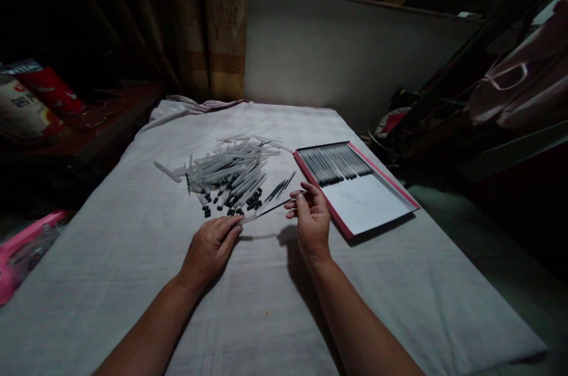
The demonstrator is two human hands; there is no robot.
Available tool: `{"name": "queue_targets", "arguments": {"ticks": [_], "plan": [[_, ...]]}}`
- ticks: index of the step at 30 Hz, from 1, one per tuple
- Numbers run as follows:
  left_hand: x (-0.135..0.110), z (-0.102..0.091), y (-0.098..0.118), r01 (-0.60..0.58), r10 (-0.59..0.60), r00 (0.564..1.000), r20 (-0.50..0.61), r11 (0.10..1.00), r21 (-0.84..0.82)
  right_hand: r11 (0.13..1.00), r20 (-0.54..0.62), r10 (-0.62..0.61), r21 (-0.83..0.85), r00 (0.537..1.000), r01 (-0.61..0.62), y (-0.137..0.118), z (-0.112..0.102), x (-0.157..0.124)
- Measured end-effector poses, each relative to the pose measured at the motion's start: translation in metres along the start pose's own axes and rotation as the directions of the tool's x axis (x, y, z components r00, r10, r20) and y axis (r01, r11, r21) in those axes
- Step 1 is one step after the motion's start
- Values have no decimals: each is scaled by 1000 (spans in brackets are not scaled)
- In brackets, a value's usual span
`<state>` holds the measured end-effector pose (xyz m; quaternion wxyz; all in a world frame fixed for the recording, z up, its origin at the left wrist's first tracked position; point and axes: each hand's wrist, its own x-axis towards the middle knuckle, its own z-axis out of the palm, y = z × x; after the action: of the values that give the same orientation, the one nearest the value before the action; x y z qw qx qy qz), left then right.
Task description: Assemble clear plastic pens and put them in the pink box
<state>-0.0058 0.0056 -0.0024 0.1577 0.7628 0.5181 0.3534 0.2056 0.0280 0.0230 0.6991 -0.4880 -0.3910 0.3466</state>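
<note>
Between finger and thumb, my left hand (212, 250) pinches a translucent white pen barrel (249, 218). My right hand (312, 222) holds a thin dark pen refill (276, 206), whose lower end meets the barrel's open end; how far it sits inside I cannot tell. Beyond my hands lies a loose pile of pen barrels (231, 169). Small black pen caps (254, 201) are scattered at the pile's near edge. Several dark refills (279, 188) lie together just past my right fingers. To the right, a shallow red-edged box (339, 217) holds a row of black-tipped pens (335, 164).
A pale checked cloth (248, 317) covers the table. A wall (337, 50) and a patterned curtain (224, 21) stand behind it. On the left are a side table with packages (31, 103) and a pink object (26, 246). Cloth items (523, 80) hang at the right.
</note>
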Motion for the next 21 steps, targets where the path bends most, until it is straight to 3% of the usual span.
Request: {"name": "queue_targets", "arguments": {"ticks": [3, 5, 7, 9, 12, 17, 21], "plan": [[-1, 0, 1, -19, 19, 1000, 1, 1000, 4, 999, 27, 53, -1, 998, -53, 4, 5, -8], [-1, 0, 1, -31, 31, 1000, -1, 1000, 5, 995, 105, 80, -64, 991, -73, 7, 8, -17], [-1, 0, 2, -36, 36, 999, -8, 999, 1, 984, 261, 43, -181, 964, 5, 10, 10, -25], [-2, 0, 1, -34, 33, 999, -22, 999, -4, 937, 458, -36, -294, 888, 189, 13, 11, -31], [-2, -1, -1, -26, 26, 998, -63, 1000, -3, 791, 648, -74, -425, 758, 440, 13, 13, -30], [-2, -1, -4, -16, 18, 991, -132, 1000, 17, 410, 704, 52, -662, 709, 627, 10, 23, -7], [-1, 1, -7, -41, 46, 985, -163, 998, 37, 188, 755, 116, -654, 645, 732, 11, 36, 7]]}}
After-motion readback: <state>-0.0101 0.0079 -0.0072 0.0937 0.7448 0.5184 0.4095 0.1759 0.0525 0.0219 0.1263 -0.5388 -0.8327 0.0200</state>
